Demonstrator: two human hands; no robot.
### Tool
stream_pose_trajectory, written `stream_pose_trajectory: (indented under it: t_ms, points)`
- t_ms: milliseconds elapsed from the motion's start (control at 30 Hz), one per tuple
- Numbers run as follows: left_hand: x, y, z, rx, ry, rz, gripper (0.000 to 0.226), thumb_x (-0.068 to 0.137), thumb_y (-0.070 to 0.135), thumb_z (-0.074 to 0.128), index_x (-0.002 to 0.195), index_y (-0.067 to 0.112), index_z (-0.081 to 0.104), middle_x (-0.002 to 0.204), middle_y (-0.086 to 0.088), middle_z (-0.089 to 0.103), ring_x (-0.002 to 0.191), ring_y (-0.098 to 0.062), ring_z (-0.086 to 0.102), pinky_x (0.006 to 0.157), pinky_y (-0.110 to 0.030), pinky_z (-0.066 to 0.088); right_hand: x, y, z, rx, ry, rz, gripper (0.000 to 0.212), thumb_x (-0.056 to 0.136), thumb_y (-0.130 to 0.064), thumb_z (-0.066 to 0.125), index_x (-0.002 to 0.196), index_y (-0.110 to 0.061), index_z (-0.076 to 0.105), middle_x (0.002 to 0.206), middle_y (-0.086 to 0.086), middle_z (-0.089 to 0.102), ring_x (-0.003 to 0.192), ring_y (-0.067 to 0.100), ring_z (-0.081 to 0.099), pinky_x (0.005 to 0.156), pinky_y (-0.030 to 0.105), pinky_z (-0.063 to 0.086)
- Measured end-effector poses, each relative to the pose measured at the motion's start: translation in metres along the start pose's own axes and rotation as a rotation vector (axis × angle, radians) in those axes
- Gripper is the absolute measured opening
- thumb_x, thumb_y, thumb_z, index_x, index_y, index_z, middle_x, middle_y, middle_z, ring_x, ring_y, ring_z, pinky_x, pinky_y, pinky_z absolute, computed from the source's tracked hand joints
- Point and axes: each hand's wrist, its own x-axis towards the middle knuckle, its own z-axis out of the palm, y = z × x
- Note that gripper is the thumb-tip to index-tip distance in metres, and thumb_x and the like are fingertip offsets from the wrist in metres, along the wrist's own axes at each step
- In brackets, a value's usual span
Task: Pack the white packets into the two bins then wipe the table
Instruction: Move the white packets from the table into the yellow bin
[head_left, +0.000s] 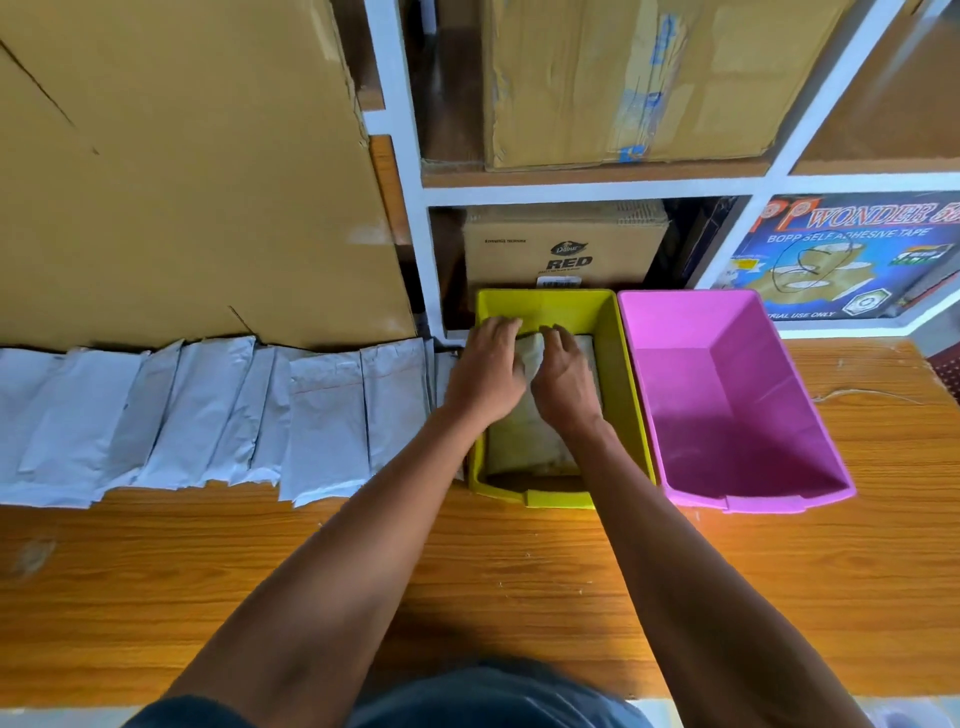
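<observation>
I see white packets, two bins and the wooden table they rest on.

The white packets (218, 415) lie flat in an overlapping row along the far left of the table (467, 571). Just right of them sits the yellow bin (618, 364), upright, with at least one packet (524, 441) lying inside it. The pink bin (727, 395) stands touching its right side, upright, showing only its bare floor.

Wood-grain table (519, 571), row of overlapping white packets (208, 415) along its back left, yellow bin (623, 374) right of them, pink bin (810, 415) touching its right side, large cardboard sheet (182, 156) standing behind the packets
</observation>
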Motion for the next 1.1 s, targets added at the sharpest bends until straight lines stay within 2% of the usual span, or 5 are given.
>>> stream_pose_trajectory:
  t_ms: [133, 233, 533, 767, 1100]
  points:
    - [-0.025, -0.032, -0.027, 0.021, 0.119, -0.031, 0.044, 0.098, 0.011, 0.057, 0.142, 0.013, 0.056, 0.143, -0.008, 0.053, 0.136, -0.029, 0.046, 0.099, -0.049, 0.051, -0.008, -0.050, 0.008, 0.071, 0.125, -0.102, 0.049, 0.102, -0.024, 0.031, 0.138, -0.001, 0.056, 0.137, 0.027, 0.057, 0.118, 0.049, 0.056, 0.096, 0.056, 0.051]
    - [-0.047, -0.066, -0.043, 0.061, 0.154, -0.096, 0.042, 0.095, 0.013, 0.059, 0.137, 0.014, 0.058, 0.139, -0.009, 0.055, 0.132, -0.031, 0.047, 0.092, -0.051, 0.054, -0.013, -0.085, 0.024, 0.068, 0.148, -0.189, 0.039, 0.103, -0.019, 0.041, 0.135, -0.003, 0.058, 0.137, 0.023, 0.057, 0.117, 0.046, 0.055, 0.097, 0.052, 0.048]
    - [-0.100, -0.163, -0.077, 0.199, 0.033, -0.359, 0.048, 0.102, 0.019, 0.056, 0.149, 0.011, 0.049, 0.153, -0.012, 0.046, 0.142, -0.034, 0.039, 0.101, -0.051, 0.048, -0.039, -0.147, 0.100, -0.029, -0.032, -0.268, 0.043, 0.090, -0.001, 0.060, 0.133, -0.003, 0.056, 0.141, 0.023, 0.052, 0.115, 0.047, 0.053, 0.091, 0.053, 0.053]
    - [-0.107, -0.210, -0.086, 0.236, -0.060, -0.384, 0.050, 0.102, 0.027, 0.057, 0.149, 0.014, 0.046, 0.154, -0.011, 0.043, 0.142, -0.034, 0.037, 0.105, -0.050, 0.046, -0.046, -0.152, 0.147, -0.170, -0.276, -0.133, 0.048, 0.108, -0.029, 0.052, 0.152, -0.013, 0.042, 0.162, 0.018, 0.033, 0.147, 0.039, 0.033, 0.116, 0.053, 0.042]
    - [-0.088, -0.248, -0.062, 0.324, -0.267, -0.321, 0.104, 0.086, 0.067, 0.060, 0.168, 0.028, 0.009, 0.177, -0.007, 0.001, 0.161, -0.035, 0.003, 0.127, -0.056, 0.017, -0.031, -0.132, 0.182, -0.456, -0.410, -0.108, 0.062, 0.105, -0.044, 0.050, 0.158, -0.020, 0.028, 0.171, 0.021, 0.012, 0.159, 0.045, 0.008, 0.128, 0.057, 0.017]
